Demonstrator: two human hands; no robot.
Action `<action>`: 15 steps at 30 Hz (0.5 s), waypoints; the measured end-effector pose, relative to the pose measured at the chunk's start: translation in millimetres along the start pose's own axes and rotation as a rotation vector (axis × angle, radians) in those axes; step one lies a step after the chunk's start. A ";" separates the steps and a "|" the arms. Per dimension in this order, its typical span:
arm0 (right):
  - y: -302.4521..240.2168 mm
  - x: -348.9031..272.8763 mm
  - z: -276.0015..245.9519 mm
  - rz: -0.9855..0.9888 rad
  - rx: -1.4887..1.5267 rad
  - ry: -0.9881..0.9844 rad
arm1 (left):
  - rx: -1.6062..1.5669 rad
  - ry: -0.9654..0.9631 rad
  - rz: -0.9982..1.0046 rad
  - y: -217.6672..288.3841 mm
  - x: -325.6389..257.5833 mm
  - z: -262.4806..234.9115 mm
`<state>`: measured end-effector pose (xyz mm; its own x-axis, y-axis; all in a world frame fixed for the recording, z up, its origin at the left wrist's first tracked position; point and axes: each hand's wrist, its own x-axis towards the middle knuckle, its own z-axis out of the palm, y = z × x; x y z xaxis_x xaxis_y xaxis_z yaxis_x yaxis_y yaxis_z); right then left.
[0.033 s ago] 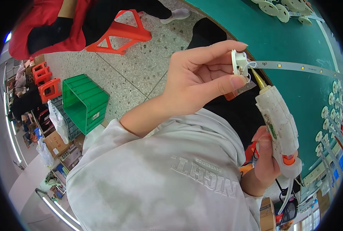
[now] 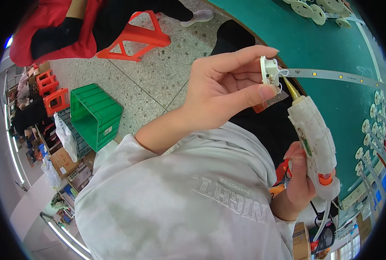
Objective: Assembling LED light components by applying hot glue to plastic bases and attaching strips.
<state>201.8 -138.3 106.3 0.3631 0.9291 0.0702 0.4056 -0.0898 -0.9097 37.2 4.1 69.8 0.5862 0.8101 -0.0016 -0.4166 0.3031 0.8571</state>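
My left hand pinches a small white round lamp holder by its rim, between thumb and fingers. Thin white wires loop out of its side toward the end of an LED strip, which stretches off to the right over the table. My right hand is wrapped round a worn white hot glue gun with an orange trigger. Its brass nozzle points up, with the tip close beside the wires; whether it touches them I cannot tell.
The green table carries white discs at its far end and several strips with white round pieces at right. A red stool, a seated person and a green crate are to the left.
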 end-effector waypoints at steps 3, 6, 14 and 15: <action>0.2 -0.9 1.3 0.022 0.034 0.028 | 0.011 -0.015 0.008 -0.4 0.2 -1.6; 0.9 -2.1 1.3 0.035 0.043 0.038 | 0.012 -0.021 0.009 -0.7 -0.5 -2.7; -4.3 -1.4 -0.5 0.049 0.036 -0.002 | 0.000 -0.019 -0.035 -1.5 0.1 -5.0; -3.9 -0.5 -0.9 0.050 0.037 0.000 | 0.008 -0.025 -0.027 -1.4 0.5 -5.2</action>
<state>200.8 -138.8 110.3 0.3822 0.9238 0.0241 0.3555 -0.1229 -0.9266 34.5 6.7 65.9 0.6143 0.7890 -0.0118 -0.3951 0.3205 0.8609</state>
